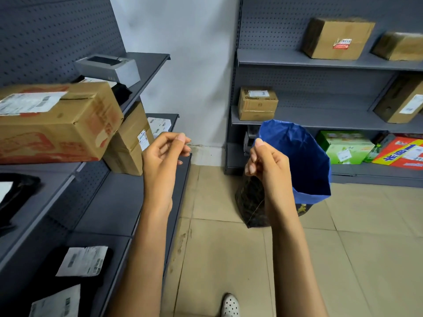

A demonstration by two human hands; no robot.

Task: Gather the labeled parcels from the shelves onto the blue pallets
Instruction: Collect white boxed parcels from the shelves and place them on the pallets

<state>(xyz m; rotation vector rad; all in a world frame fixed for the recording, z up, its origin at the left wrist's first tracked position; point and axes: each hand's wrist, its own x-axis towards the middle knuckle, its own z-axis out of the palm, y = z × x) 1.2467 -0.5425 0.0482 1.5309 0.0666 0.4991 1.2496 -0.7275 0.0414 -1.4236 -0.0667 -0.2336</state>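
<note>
My left hand [163, 154] and my right hand [266, 164] are both raised in front of me, fingers curled in and nothing visible in them. A large labeled carton [57, 120] lies on the left shelf [114, 202], just left of my left hand. A smaller labeled carton [130, 145] leans behind it. Black mailers with white labels [82, 261] lie on the lower left shelf. On the right shelving sit a small labeled carton [257, 104] and a bigger carton [336, 38] higher up.
A tall open bag with a blue lining [306, 161] stands on the tiled floor behind my right hand; whether my thumb touches its rim I cannot tell. A green box [345, 147] and a red-yellow box [400, 154] fill the bottom right shelf. My shoe [230, 305] shows below.
</note>
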